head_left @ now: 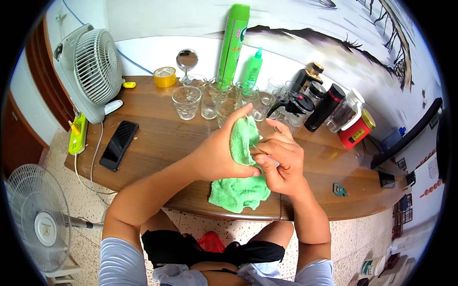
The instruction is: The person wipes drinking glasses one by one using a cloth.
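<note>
My left hand (pixel 219 148) is closed around a light green cloth (pixel 244 140), its thumb and fingers curved about the folds. Close against it, my right hand (pixel 281 159) has its fingers bent and pressed together at the cloth's edge. A thin, shiny, see-through part shows between the hands; its kind is mostly hidden. More green cloth (pixel 238 194) lies near the table's front edge below my hands, and I cannot tell if it is the same piece. Behind my hands stand several clear drinking glasses (pixel 186 102).
On the wooden table (pixel 162 143) are a phone (pixel 119 145), a fan (pixel 95 66), yellow tape (pixel 164 77), a small mirror (pixel 187 59), a green spray can (pixel 234 45), a green bottle (pixel 253 69), a black-lidded glass pot (pixel 296 106), a black flask (pixel 324 107) and a red tin (pixel 357 129).
</note>
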The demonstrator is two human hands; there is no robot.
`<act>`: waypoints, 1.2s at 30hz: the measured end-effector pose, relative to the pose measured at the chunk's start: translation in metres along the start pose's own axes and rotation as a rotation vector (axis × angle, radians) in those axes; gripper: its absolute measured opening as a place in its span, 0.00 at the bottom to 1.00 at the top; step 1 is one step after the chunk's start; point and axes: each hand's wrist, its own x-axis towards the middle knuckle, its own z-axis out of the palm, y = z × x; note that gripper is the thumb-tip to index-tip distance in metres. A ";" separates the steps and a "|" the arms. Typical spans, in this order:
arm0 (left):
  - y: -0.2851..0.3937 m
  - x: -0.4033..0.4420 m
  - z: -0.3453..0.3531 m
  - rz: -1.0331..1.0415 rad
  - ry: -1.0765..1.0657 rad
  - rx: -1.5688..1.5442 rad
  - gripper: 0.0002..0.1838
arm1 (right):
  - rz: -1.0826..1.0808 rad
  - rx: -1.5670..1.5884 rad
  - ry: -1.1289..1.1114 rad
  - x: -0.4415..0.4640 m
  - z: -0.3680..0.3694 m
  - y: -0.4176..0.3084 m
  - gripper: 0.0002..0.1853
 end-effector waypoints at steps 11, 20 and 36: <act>-0.010 -0.004 0.012 0.082 0.127 0.391 0.63 | 0.124 0.073 0.076 -0.011 0.026 -0.009 0.07; -0.027 -0.004 -0.027 -0.292 -0.246 -0.401 0.56 | -0.175 0.304 0.095 -0.012 0.020 0.004 0.10; -0.018 0.003 0.027 0.135 0.178 0.816 0.67 | 0.363 0.182 0.140 -0.025 0.040 0.006 0.16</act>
